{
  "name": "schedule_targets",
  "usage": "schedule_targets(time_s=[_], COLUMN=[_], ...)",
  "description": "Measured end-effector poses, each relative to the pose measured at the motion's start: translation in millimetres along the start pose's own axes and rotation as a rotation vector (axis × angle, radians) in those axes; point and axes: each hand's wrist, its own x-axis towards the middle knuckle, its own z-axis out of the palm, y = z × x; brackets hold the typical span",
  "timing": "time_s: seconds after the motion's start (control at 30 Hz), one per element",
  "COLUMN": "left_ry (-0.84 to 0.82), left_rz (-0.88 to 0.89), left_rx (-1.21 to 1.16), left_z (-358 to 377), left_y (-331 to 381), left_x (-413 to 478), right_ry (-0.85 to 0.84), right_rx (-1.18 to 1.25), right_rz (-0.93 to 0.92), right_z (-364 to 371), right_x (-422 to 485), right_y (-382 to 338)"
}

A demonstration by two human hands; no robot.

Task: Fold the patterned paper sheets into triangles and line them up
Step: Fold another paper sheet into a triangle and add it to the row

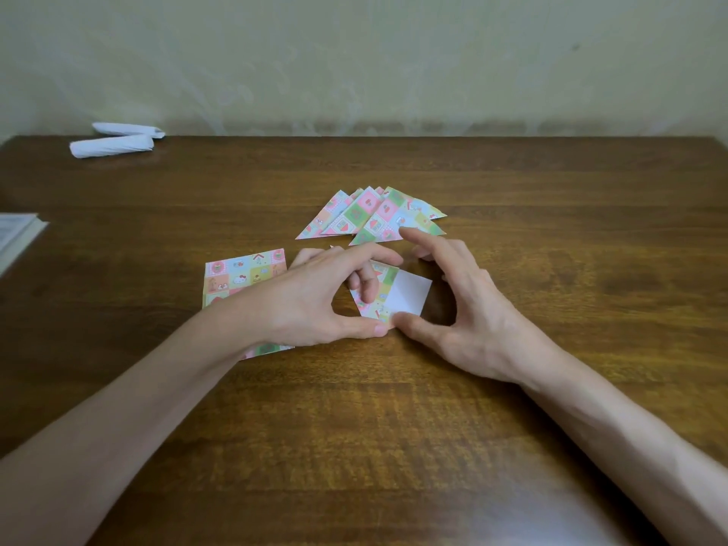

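folding in progress: the half-folded patterned paper sheet [380,297] lies on the brown wooden table [394,427] at centre, between your two hands. its pastel flap is turned over and part of the white underside shows on the right.

left hand [315,301]: fingers curled over the flap, one fingertip resting on the pattern, thumb pressing the near corner. it pinches the sheet. right hand [457,309]: loose and spread, thumb tip touching the same near corner beside the left thumb, forefinger reaching out toward the far side, gripping nothing.

handling, as judged: thin, very light paper that is limp across its face and likely to slide on the smooth wood. it will take a crease readily and keep a wrong one. hold it by corners and edges, pin one corner flat, bring the opposite corner onto it, then run a fingertip along the fold.

just beyond the hands, the folded patterned paper triangles [374,218] lie fanned and overlapping. a stack of flat patterned paper sheets [244,275] sits partly under your left wrist. well apart, at the far left, are two white paper bundles [114,145].
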Motion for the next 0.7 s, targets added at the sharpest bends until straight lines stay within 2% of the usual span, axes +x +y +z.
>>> schedule_targets(time_s=[0.37,0.5,0.63,0.7], left_ry=[0.017,0.070,0.219,0.320], left_rz=[-0.041,-0.049,-0.062,-0.101], left_rx=[0.004,0.020,-0.092,-0.008], left_z=[0.4,0.9,7.4,14.7], left_y=[2.3,3.0,1.2,2.5], left_x=[-2.4,-6.3,-12.7,-12.2], right_ry=[-0.043,0.018,0.058,0.068], right_rx=[0.092,0.072,0.029,-0.004], right_rz=[0.008,-0.001,-0.051,-0.078], right_z=[-5.1,-0.2,2.0,2.1], right_x=[1.1,1.0,-1.8,-3.6], right_y=[8.5,6.9,2.2,0.9])
